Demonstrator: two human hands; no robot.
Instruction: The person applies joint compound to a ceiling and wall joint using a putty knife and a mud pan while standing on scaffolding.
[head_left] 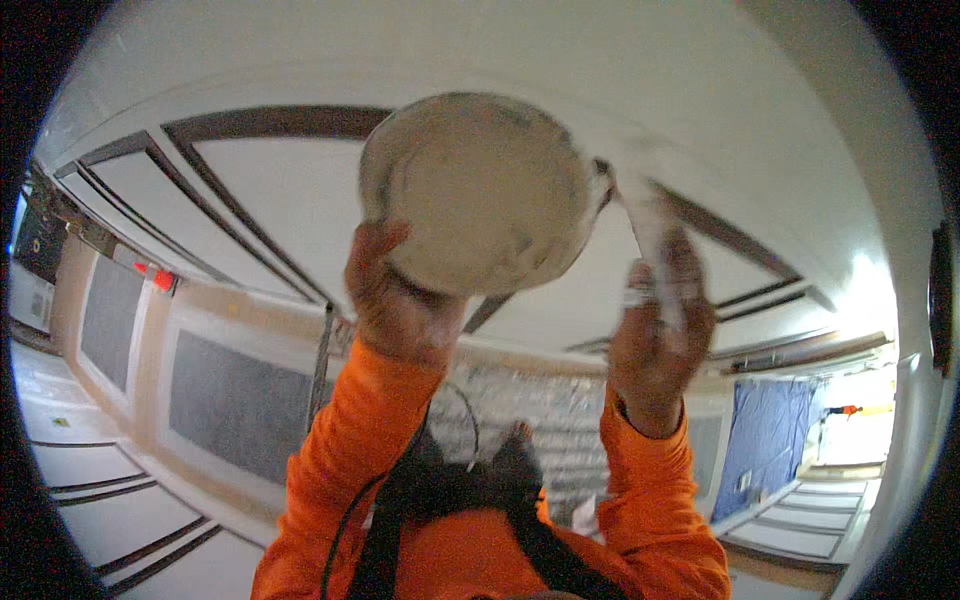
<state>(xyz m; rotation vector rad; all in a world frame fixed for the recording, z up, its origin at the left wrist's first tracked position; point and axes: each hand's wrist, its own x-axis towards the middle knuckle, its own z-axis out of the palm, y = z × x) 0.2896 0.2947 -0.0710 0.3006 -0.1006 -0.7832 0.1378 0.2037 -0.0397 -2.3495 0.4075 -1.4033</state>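
Observation:
My left hand (pixel 385 290) is closed on a round beige container (pixel 478 190) with a pale, crusted, streaked surface, its fingers at the lower-left rim. My right hand (pixel 665 325), with white smears on its fingers, holds a long pale flat tool (pixel 640 220), blurred by motion. The tool reaches up beside the container's right edge, by a small dark piece; I cannot make out its exact shape or whether it touches the container. Both hands are raised in front of a white panelled surface (pixel 250 190) with dark strips.
An orange cone-like object (pixel 160 278) is at left near grey panels with pale borders (pixel 240 395). A blue sheet (pixel 770 430) hangs at right, with a small distant figure in orange (pixel 850 410) beyond it. Crumpled pale sheeting (pixel 485 390) and a dark cable (pixel 470 420) lie below my hands.

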